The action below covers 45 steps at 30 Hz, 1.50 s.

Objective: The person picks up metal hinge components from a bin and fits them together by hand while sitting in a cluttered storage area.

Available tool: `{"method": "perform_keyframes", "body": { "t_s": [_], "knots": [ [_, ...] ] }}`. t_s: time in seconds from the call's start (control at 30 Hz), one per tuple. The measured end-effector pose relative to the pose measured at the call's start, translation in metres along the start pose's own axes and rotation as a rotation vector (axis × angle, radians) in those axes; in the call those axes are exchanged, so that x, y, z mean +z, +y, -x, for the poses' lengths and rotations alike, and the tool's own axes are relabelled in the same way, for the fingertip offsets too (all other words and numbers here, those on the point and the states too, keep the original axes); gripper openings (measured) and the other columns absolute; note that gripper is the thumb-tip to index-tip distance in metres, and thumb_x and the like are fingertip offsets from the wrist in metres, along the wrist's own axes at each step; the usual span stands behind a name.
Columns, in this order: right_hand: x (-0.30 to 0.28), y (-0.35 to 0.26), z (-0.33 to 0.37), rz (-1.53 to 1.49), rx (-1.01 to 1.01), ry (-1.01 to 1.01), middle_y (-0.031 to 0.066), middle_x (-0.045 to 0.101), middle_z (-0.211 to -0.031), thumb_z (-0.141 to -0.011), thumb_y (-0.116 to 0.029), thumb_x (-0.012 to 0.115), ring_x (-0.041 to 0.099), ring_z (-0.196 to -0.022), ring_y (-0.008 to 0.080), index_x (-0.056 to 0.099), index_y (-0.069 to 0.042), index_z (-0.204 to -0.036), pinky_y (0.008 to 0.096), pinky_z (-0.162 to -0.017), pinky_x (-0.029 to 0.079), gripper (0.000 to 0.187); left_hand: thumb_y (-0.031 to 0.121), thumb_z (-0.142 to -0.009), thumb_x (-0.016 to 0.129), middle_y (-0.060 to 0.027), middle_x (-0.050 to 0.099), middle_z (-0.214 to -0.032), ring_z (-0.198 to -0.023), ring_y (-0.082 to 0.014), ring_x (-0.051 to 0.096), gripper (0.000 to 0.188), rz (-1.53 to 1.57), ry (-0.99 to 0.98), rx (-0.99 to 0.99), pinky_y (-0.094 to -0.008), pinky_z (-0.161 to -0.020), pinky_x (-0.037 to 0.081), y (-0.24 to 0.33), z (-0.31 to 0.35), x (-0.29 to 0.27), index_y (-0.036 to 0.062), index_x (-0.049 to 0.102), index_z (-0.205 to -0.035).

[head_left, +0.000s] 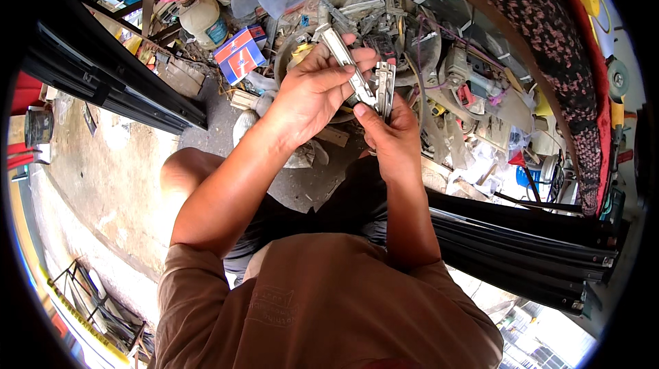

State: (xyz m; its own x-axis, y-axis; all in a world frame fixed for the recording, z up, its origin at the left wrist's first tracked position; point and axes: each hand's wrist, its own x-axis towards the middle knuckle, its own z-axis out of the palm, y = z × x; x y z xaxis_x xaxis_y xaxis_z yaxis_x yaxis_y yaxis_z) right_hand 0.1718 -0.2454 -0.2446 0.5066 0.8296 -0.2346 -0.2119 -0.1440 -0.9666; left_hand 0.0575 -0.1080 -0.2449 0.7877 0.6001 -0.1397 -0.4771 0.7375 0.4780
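Observation:
Both my hands are raised close together in front of me. In my left hand (pixel 307 94) is a long, slim silver metal fitting (pixel 341 55), slanting from upper left to lower right, with the thumb across it and the fingers behind. My right hand (pixel 392 137) grips a small bundle of similar metal fittings (pixel 386 81) standing nearly upright. The lower end of the slanted fitting meets this bundle near my right thumb; whether they are joined I cannot tell. What lies behind the right fingers is hidden.
Scrap metal pieces (pixel 357 4) and other clutter lie beyond my hands. A blue and orange box (pixel 240 55) sits beside a whitish plastic jug (pixel 203 20). Long black metal profiles (pixel 117 84) reach in from the left, and more black profiles (pixel 515 249) extend at right.

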Motion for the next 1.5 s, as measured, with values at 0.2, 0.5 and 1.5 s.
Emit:
{"method": "perform_keyframes", "body": {
  "t_s": [0.2, 0.5, 1.5],
  "knots": [
    [0.005, -0.003, 0.003, -0.049, -0.056, 0.009, 0.0012, 0.071, -0.109, -0.096, -0.010, 0.077, 0.062, -0.096, 0.0075, 0.065, 0.000, -0.122, 0.0247, -0.086, 0.050, 0.031, -0.007, -0.098, 0.064, -0.0136, 0.070, -0.126, -0.118, -0.0236, 0.068, 0.068, -0.230, 0.001, 0.016, -0.0374, -0.105, 0.054, -0.005, 0.008, 0.008, 0.0073, 0.035, -0.158],
    [0.011, 0.003, 0.002, 0.001, -0.161, 0.055, -0.0049, 0.062, -0.080, -0.098, -0.010, 0.075, 0.043, -0.057, 0.0020, 0.068, -0.004, -0.115, 0.0208, -0.051, 0.033, 0.020, -0.007, -0.097, 0.066, -0.0137, 0.072, -0.121, -0.111, -0.0201, 0.070, 0.068, -0.376, 0.026, 0.085, -0.0336, -0.100, 0.055, -0.005, 0.007, 0.009, 0.0051, 0.036, -0.157],
    [0.006, -0.006, 0.017, -0.084, -0.068, 0.077, -0.0081, 0.059, -0.070, -0.098, -0.016, 0.077, 0.043, -0.057, 0.0008, 0.073, -0.005, -0.099, 0.0214, -0.052, 0.030, 0.012, 0.068, -0.106, 0.031, -0.0220, 0.060, -0.143, -0.137, -0.0377, 0.056, 0.080, 0.042, -0.081, 0.016, -0.0481, -0.108, 0.050, -0.003, 0.012, 0.019, 0.0020, 0.046, -0.149]
  ]
}}
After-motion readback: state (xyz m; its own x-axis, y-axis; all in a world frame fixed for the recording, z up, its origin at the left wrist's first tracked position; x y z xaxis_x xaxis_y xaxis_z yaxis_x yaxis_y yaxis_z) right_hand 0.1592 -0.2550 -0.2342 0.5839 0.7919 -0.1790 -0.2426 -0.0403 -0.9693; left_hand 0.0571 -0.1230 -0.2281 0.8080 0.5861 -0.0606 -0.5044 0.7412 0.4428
